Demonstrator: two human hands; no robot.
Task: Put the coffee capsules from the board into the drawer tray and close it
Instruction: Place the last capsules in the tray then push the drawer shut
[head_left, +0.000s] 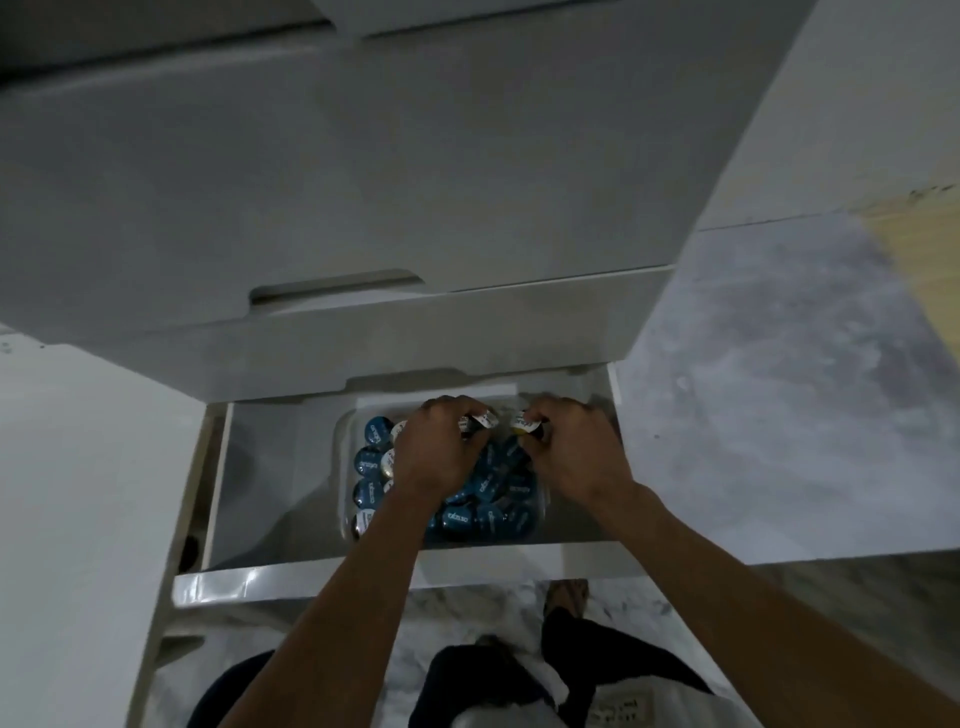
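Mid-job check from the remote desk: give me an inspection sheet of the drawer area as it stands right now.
Surface: open white drawer, pulled out below a closed drawer front; its floor left of the tray is bare.
Job's things: clear tray in the drawer, holding many blue-lidded capsules and a few white-lidded ones; the board is not in view.
Clutter: nothing seen.
Hands: left hand pinches a white-lidded capsule over the tray's far end; right hand pinches another capsule beside it.
Cables: nothing seen.
Surroundings: marbled grey floor; the person's dark trousers and a foot below the drawer front.
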